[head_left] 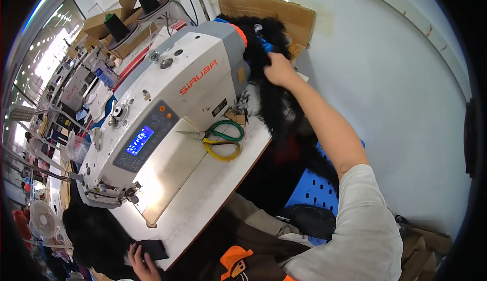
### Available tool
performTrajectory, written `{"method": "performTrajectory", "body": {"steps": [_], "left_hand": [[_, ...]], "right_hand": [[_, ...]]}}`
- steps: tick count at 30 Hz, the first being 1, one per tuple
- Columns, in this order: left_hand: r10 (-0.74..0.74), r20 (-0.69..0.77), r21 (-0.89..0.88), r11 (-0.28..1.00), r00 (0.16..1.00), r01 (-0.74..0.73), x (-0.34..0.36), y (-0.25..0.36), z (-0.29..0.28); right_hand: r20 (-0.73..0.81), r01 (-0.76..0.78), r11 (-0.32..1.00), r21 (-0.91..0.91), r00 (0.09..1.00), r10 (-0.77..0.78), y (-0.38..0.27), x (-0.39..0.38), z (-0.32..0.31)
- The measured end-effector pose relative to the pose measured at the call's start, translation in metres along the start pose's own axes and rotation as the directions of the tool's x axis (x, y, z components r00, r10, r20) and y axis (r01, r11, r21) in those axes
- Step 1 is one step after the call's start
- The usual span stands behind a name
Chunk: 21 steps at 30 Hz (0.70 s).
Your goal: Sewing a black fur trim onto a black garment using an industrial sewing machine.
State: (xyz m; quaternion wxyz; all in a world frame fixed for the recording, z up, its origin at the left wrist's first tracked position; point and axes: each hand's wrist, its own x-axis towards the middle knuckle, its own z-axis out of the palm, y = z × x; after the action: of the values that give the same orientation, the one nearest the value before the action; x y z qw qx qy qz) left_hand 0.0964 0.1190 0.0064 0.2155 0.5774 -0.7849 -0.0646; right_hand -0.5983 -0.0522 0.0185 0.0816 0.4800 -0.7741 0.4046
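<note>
My right hand [280,71] reaches to the back right of the sewing machine [203,52], its fingers closed on a heap of black fur fabric [269,98]. Some blue and a pale scrap show in the heap just beyond the fingers. At the table's near left corner, my left hand [143,265] grips a flat black fabric piece [153,249]; its thumb is hidden. More long-haired black fur [96,238] hangs beside that hand, left of the table. The machine's lamp lights the bare plate around the needle.
Scissors with green and yellow handles [223,144] lie on the white table [203,200] under the machine arm. Black thread cones [116,28] stand behind. A cardboard sheet [304,14] leans on the right wall. Below it is a blue perforated plastic surface [312,189].
</note>
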Motion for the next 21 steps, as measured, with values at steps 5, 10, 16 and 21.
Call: {"method": "performTrajectory", "body": {"steps": [5, 10, 16, 21], "left_hand": [[-0.058, -0.040, 0.041, 0.997, 0.998, 0.060, -0.020, -0.023, -0.006], [0.137, -0.254, 0.308, 0.950, 0.958, -0.054, 0.003, 0.042, -0.002], [0.356, -0.230, -0.244, 0.880, 0.906, -0.408, 0.036, 0.146, 0.048], [0.403, 0.199, -0.864, 0.502, 0.893, -0.034, 0.075, 0.250, 0.077]], "right_hand": [[0.449, -0.504, 0.722, 0.475, 0.844, 0.293, 0.002, 0.016, -0.048], [0.425, -0.553, 0.472, 0.687, 0.832, 0.355, -0.015, 0.005, -0.101], [0.281, -0.427, 0.337, 0.839, 0.871, 0.404, -0.063, -0.047, -0.140], [0.358, -0.445, 0.180, 0.877, 0.856, 0.373, -0.125, -0.143, -0.152]]}}
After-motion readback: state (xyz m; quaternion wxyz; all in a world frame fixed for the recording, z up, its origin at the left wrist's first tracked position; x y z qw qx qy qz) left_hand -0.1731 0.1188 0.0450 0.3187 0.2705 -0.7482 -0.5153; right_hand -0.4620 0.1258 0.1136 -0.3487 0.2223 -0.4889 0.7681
